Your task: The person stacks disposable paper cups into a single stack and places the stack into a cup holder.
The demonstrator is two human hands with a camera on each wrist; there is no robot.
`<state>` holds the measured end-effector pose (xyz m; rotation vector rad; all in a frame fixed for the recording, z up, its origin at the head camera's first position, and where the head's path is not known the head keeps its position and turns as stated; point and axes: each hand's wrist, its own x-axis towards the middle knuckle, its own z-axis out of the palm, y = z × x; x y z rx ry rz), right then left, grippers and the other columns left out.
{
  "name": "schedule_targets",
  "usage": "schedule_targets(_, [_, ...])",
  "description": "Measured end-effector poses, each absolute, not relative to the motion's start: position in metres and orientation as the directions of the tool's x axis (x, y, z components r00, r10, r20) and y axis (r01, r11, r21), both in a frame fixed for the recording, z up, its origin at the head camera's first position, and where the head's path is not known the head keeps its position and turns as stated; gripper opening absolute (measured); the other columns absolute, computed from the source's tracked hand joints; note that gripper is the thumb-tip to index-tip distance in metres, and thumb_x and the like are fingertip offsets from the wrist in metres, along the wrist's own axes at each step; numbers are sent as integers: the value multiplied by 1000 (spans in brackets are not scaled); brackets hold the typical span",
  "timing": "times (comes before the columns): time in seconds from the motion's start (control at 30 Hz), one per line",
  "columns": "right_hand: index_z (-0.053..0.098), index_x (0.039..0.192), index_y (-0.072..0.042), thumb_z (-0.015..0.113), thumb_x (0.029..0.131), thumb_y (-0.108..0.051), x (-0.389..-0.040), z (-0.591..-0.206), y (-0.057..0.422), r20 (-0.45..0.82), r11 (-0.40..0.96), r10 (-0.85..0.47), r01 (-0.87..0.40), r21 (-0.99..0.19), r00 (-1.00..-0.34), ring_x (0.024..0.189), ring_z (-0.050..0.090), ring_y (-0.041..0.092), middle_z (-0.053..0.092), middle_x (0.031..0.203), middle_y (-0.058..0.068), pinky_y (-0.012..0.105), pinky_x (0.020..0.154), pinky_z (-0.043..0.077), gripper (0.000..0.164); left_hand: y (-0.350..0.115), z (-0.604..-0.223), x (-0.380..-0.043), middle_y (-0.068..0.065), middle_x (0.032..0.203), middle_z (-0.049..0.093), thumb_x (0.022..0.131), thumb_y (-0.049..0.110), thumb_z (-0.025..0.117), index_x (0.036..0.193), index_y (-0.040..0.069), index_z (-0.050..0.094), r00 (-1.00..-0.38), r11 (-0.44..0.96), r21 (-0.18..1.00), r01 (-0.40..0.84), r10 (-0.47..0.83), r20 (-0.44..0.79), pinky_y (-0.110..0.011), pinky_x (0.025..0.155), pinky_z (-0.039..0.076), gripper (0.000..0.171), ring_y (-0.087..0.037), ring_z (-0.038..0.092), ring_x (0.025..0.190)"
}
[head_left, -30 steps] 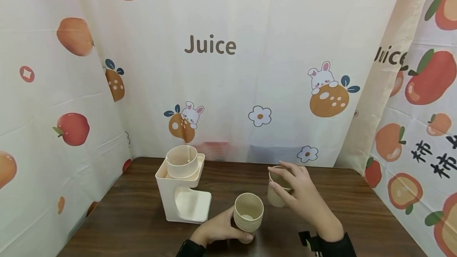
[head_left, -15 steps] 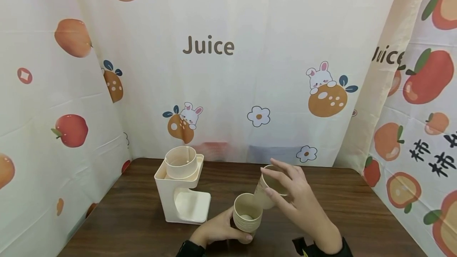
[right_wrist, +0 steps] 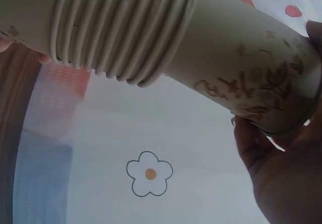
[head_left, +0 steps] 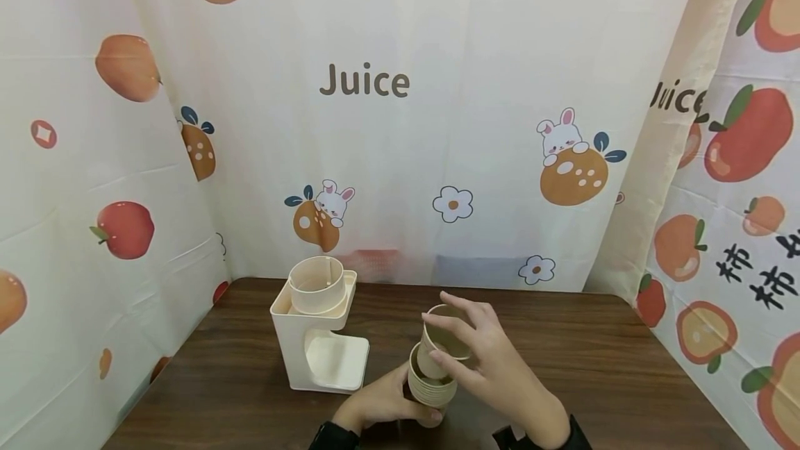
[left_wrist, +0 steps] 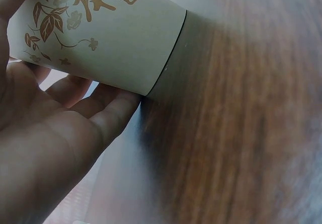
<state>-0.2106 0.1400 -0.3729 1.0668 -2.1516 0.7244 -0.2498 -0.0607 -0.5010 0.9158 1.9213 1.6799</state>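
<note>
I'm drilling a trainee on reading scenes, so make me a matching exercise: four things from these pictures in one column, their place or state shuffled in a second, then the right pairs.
Things
1. stack of paper cups
2. single paper cup
3. cream cup dispenser
4. flower print

Places or states
A. on the curtain behind the table
B. gripped by the right hand, its base partly inside another cup
C. standing on the table at the left, touched by no hand
D. gripped low down by the left hand, on the table

Pairs: 1-D, 2-B, 3-C, 4-A
</note>
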Motion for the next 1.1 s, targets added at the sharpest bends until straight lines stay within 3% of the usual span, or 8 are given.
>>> schedule_targets(0.2, [49, 129, -40, 62, 88, -42, -213, -385, 140, 606, 546, -554, -799, -254, -571, 120, 36, 16, 41, 141, -5, 44, 81, 50, 43, -61, -501, -249, 0, 121, 58, 78, 19, 74, 133, 27, 39, -676, 24, 983, 184, 729, 109, -37, 95, 41, 66, -20, 54, 107])
schedule_targets(0.5, [48, 130, -39, 58, 89, -46, -216, -399, 134, 522, 538, -623, -803, -255, -583, 120, 39, 17, 44, 135, -5, 42, 81, 51, 42, -61, -501, -250, 0, 124, 57, 80, 21, 73, 138, 24, 32, -646, 0, 985, 174, 755, 114, -34, 95, 42, 71, -21, 53, 110])
schedule_targets(0.77, [45, 131, -40, 56, 90, -47, -218, -406, 136, 445, 544, -647, -784, -300, -619, 122, 39, 17, 45, 135, -5, 42, 84, 51, 43, -62, -502, -249, -1, 127, 55, 81, 21, 72, 139, 27, 29, -642, -10, 988, 153, 760, 108, -33, 95, 43, 72, -22, 53, 111])
schedule_targets(1.1, [37, 138, -34, 57, 86, -54, -218, -404, 142, 376, 570, -639, -741, -354, -671, 120, 42, 15, 45, 135, -4, 43, 86, 50, 60, -63, -500, -248, -1, 127, 54, 79, 19, 73, 139, 27, 31, -659, 1, 986, 165, 744, 109, -36, 95, 42, 74, -20, 52, 111])
